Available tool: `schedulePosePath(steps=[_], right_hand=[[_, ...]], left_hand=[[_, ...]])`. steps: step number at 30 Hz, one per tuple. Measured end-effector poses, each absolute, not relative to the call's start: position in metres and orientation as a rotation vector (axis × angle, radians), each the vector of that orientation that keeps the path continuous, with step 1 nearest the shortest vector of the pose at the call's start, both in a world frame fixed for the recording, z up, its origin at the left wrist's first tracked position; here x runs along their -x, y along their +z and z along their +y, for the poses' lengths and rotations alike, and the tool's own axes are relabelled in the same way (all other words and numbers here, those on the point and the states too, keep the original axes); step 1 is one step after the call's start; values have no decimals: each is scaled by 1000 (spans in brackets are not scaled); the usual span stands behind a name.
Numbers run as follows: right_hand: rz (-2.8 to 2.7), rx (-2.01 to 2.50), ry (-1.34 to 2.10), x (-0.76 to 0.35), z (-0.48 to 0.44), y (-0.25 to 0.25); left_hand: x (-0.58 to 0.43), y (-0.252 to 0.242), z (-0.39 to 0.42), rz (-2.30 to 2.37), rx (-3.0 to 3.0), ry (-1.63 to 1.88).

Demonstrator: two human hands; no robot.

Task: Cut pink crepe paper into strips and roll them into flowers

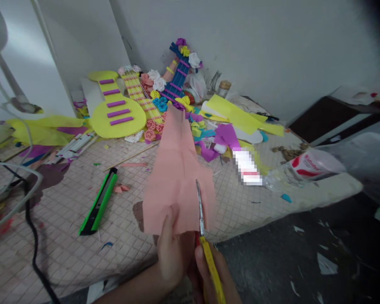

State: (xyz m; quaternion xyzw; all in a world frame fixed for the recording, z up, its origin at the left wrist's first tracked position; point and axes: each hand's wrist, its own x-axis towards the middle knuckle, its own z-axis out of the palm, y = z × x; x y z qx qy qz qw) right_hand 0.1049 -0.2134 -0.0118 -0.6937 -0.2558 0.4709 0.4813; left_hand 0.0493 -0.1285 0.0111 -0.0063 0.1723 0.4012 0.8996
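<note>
A sheet of pink crepe paper [174, 169] stretches away from me over the table, narrow at its far end and wide near my hands. My left hand [171, 253] grips its near edge, thumb on top and the other fingers hidden beneath. In my right hand [220, 270] is a pair of scissors [211, 266] with yellow and red handles. One blade lies over the paper's right part, pointing away from me. The other blade is hidden under the paper. A green box cutter [99, 202] lies on the table left of the paper.
Guitar shapes stand at the back, one yellow with purple strips [118, 116] and one blue [179, 78], among paper flowers [160, 82]. Purple paper scraps [226, 136] and yellow paper [234, 114] lie right of them. A plastic cup [316, 162] lies at right. A black cable [31, 228] runs down the left.
</note>
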Motion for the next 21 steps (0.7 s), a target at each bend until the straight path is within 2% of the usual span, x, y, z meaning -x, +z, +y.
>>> schedulePosePath(steps=[8, 21], right_hand=[[-619, 1652, 1111, -107, -214, -20], [-659, 1404, 1165, -117, -217, -35]], left_hand=[[-46, 20, -127, 523, 140, 956], [-49, 16, -128, 539, 148, 904]])
